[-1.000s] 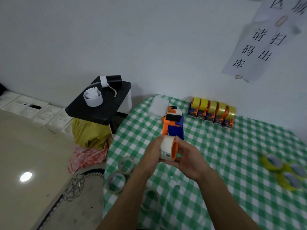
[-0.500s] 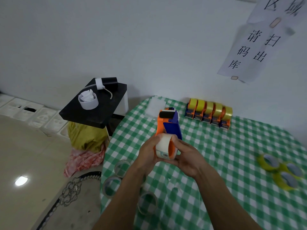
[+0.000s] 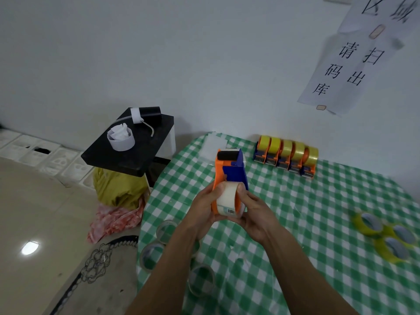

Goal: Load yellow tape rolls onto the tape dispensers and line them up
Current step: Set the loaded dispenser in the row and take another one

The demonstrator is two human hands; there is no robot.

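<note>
Both hands hold an orange and blue tape dispenser (image 3: 231, 169) above the green checked table (image 3: 318, 223). A white empty tape core (image 3: 227, 198) with a barcode sits on its orange hub. My left hand (image 3: 204, 206) grips the dispenser's left side, thumb on the core. My right hand (image 3: 254, 212) cups the right side, thumb on the core's top. A row of several dispensers loaded with yellow tape (image 3: 287, 155) stands at the table's back. Three loose yellow tape rolls (image 3: 386, 239) lie at the right.
Three clear tape rolls (image 3: 166, 230) lie near the table's left edge, partly under my left forearm. A black stand (image 3: 129, 153) with a white cup and a black cylinder is left of the table, above a yellow bag. A paper sign hangs on the wall.
The dispenser has tilted so its roller end points further away from me. Both hands shifted slightly on it and the white core now faces up.
</note>
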